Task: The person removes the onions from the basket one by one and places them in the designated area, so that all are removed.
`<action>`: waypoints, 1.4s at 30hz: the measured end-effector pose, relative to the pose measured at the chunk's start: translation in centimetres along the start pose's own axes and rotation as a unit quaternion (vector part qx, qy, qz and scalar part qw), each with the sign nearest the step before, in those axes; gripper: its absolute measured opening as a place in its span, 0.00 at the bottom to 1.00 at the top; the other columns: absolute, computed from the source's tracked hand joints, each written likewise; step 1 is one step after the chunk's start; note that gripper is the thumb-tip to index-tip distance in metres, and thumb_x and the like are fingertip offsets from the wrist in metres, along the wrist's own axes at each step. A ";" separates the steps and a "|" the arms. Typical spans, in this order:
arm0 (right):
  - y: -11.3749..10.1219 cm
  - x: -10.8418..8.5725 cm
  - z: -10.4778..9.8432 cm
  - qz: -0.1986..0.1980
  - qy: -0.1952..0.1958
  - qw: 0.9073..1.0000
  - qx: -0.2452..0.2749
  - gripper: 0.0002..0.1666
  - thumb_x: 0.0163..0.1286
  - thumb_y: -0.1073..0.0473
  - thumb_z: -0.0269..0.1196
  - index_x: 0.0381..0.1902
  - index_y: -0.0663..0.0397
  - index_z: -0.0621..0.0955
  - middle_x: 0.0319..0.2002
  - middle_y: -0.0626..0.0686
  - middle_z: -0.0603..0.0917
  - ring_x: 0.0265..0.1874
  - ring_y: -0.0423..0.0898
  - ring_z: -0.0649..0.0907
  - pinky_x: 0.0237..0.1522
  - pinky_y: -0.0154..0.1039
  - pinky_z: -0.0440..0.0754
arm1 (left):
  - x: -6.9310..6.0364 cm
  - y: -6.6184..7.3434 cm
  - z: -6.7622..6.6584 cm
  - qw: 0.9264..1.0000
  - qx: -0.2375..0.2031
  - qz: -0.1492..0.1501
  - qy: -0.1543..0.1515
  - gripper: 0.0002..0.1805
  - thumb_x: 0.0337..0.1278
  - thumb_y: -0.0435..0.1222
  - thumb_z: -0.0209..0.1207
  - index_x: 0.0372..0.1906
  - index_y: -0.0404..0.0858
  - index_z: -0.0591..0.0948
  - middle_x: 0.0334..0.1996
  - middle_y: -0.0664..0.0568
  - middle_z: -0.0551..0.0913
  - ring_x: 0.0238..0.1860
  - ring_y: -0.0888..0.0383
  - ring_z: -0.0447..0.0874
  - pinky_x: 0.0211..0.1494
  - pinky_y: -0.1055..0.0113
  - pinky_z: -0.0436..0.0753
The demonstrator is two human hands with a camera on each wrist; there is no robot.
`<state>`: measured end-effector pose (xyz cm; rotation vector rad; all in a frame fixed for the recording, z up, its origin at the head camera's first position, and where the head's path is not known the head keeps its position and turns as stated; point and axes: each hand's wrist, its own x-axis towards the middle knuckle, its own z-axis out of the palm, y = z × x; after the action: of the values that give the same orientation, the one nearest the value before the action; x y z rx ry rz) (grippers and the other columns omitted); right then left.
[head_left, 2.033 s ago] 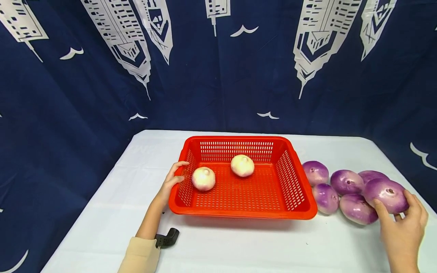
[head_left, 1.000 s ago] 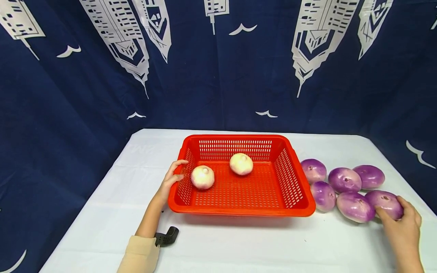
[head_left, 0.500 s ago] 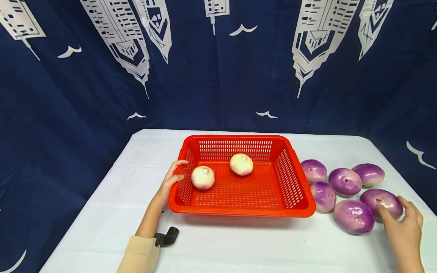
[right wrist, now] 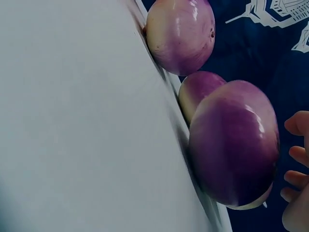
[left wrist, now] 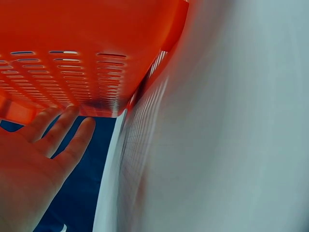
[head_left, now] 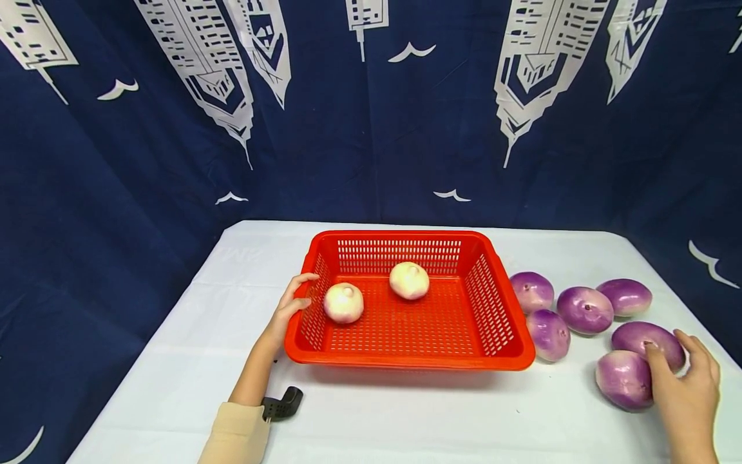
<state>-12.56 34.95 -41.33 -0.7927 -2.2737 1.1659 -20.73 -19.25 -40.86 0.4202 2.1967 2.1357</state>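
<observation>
My left hand (head_left: 285, 314) grips the left rim of a red plastic basket (head_left: 406, 362). Two digits reach over the rim, while other fingers (left wrist: 72, 147) lie along the outer wall in the left wrist view. Inside the basket sit two pale turnips (head_left: 344, 303) with the white side up. At the right, my right hand (head_left: 686, 386) is around a purple turnip (head_left: 643, 336) on the table, thumb on the near side. Its loosely bent fingers (right wrist: 298, 154) show apart from the turnips in the right wrist view. Another turnip (head_left: 625, 380) lies against it, beside the thumb.
Several more purple turnips (head_left: 585, 310) lie between the basket's right wall and my right hand. A white cloth (head_left: 406, 425) covers the table, and a dark blue printed curtain (head_left: 371, 142) hangs behind it. A black strap (head_left: 283, 405) is on my left wrist.
My right hand has lowered its turnip from above the others onto the table. The neighbouring turnip has rolled toward the near right, against it. My left hand and the basket stay put.
</observation>
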 end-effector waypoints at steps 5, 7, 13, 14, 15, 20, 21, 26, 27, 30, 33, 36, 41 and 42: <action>-0.7 -0.7 0.4 -0.023 0.027 0.999 0.023 0.32 0.64 0.55 0.50 0.67 0.51 0.61 0.70 0.50 0.54 0.70 0.45 0.52 0.70 0.40 0.45 | 0.0 0.0 0.0 1.000 -0.005 0.001 0.000 0.28 0.48 0.30 0.37 0.61 0.35 0.58 0.59 0.43 0.58 0.55 0.49 0.62 0.49 0.63 0.72; -1.1 -1.0 0.6 -0.029 0.029 0.999 0.029 0.31 0.64 0.56 0.50 0.66 0.47 0.62 0.70 0.47 0.55 0.70 0.42 0.53 0.70 0.39 0.45 | 0.0 0.0 0.0 1.000 -0.007 0.001 0.000 0.29 0.48 0.30 0.37 0.61 0.35 0.58 0.59 0.43 0.58 0.55 0.49 0.62 0.49 0.63 0.72; -3.0 -2.6 1.1 -0.066 0.014 0.997 0.042 0.29 0.65 0.57 0.51 0.65 0.41 0.64 0.68 0.40 0.58 0.69 0.36 0.54 0.70 0.41 0.45 | 0.1 0.0 0.1 1.000 -0.008 0.000 0.000 0.29 0.48 0.30 0.37 0.61 0.35 0.58 0.60 0.41 0.58 0.54 0.49 0.63 0.49 0.64 0.72; -3.3 -2.9 1.2 -0.078 0.013 0.996 0.048 0.29 0.65 0.58 0.51 0.65 0.41 0.65 0.68 0.39 0.60 0.68 0.35 0.55 0.70 0.41 0.45 | 0.1 -0.1 0.1 1.000 -0.006 -0.001 0.000 0.29 0.48 0.30 0.37 0.61 0.35 0.58 0.60 0.41 0.58 0.54 0.50 0.63 0.49 0.65 0.72; -3.7 -3.2 1.2 -0.089 0.013 0.995 0.052 0.28 0.65 0.58 0.52 0.64 0.41 0.66 0.67 0.39 0.61 0.68 0.33 0.55 0.70 0.40 0.46 | 0.1 -0.1 0.1 1.000 -0.005 -0.002 0.000 0.29 0.48 0.30 0.37 0.61 0.35 0.58 0.60 0.41 0.58 0.54 0.50 0.63 0.49 0.65 0.72; -5.7 -4.6 1.5 -0.132 0.005 0.988 0.083 0.27 0.64 0.60 0.54 0.62 0.43 0.69 0.61 0.35 0.68 0.64 0.29 0.61 0.68 0.33 0.50 | 0.1 -0.1 0.1 1.000 -0.007 -0.001 -0.003 0.29 0.49 0.30 0.37 0.61 0.35 0.58 0.60 0.41 0.58 0.53 0.51 0.64 0.48 0.67 0.73; -6.1 -4.8 1.6 -0.140 0.000 0.986 0.086 0.27 0.64 0.61 0.54 0.62 0.43 0.70 0.60 0.34 0.69 0.63 0.29 0.62 0.68 0.32 0.50 | 0.1 -0.1 0.1 1.000 -0.009 -0.001 -0.003 0.29 0.49 0.30 0.37 0.61 0.35 0.58 0.59 0.41 0.58 0.53 0.51 0.65 0.47 0.66 0.74; -8.2 -5.6 1.9 -0.193 -0.040 0.978 0.066 0.27 0.64 0.60 0.56 0.62 0.42 0.70 0.58 0.30 0.69 0.60 0.25 0.63 0.64 0.26 0.53 | 0.1 -0.1 0.0 1.000 -0.006 0.003 0.001 0.28 0.48 0.30 0.37 0.61 0.35 0.58 0.59 0.42 0.58 0.54 0.50 0.63 0.49 0.66 0.72; -8.8 -5.7 2.0 -0.208 -0.048 0.975 0.063 0.27 0.64 0.60 0.56 0.62 0.42 0.70 0.58 0.29 0.69 0.59 0.24 0.63 0.63 0.24 0.54 | 0.1 -0.2 0.0 1.000 -0.005 0.003 0.001 0.28 0.48 0.30 0.37 0.61 0.35 0.58 0.59 0.42 0.58 0.55 0.50 0.63 0.49 0.66 0.72; -10.3 -6.0 2.3 -0.260 -0.071 0.960 0.068 0.28 0.62 0.62 0.58 0.61 0.44 0.71 0.56 0.27 0.69 0.57 0.23 0.64 0.59 0.18 0.57 | 0.1 -0.1 0.0 1.000 -0.007 0.003 0.001 0.28 0.48 0.30 0.37 0.61 0.35 0.58 0.59 0.42 0.58 0.55 0.50 0.63 0.49 0.66 0.72; -11.9 -6.2 2.6 -0.302 -0.104 0.944 0.080 0.29 0.61 0.64 0.59 0.61 0.45 0.70 0.54 0.28 0.70 0.55 0.22 0.66 0.54 0.14 0.59 | 0.2 -0.1 0.1 1.000 -0.014 0.004 -0.002 0.29 0.49 0.29 0.37 0.61 0.35 0.58 0.59 0.41 0.57 0.54 0.51 0.64 0.48 0.66 0.73; -13.6 -6.1 2.8 -0.327 -0.135 0.931 0.087 0.31 0.60 0.63 0.60 0.62 0.44 0.69 0.55 0.33 0.71 0.55 0.23 0.66 0.52 0.12 0.61 | 0.2 -0.1 0.0 1.000 -0.014 0.004 -0.001 0.29 0.48 0.29 0.37 0.61 0.35 0.58 0.59 0.41 0.58 0.53 0.52 0.65 0.48 0.67 0.73; -16.6 -5.9 3.4 -0.369 -0.164 0.910 0.093 0.33 0.58 0.64 0.62 0.62 0.43 0.69 0.54 0.36 0.72 0.54 0.22 0.67 0.51 0.12 0.62 | 0.1 0.0 0.0 1.000 -0.011 0.004 0.002 0.29 0.48 0.29 0.37 0.61 0.34 0.58 0.59 0.42 0.59 0.54 0.52 0.64 0.48 0.67 0.73; -17.2 -5.8 3.6 -0.378 -0.168 0.906 0.091 0.34 0.57 0.64 0.62 0.62 0.42 0.69 0.54 0.36 0.72 0.53 0.21 0.67 0.50 0.13 0.63 | 0.1 0.0 0.0 1.000 -0.011 0.003 0.002 0.29 0.48 0.29 0.37 0.61 0.34 0.58 0.59 0.42 0.59 0.54 0.52 0.64 0.48 0.67 0.73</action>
<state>-15.41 20.83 -29.73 0.3896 -2.3281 1.1422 -20.84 -19.21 -40.86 0.4226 2.1741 2.1644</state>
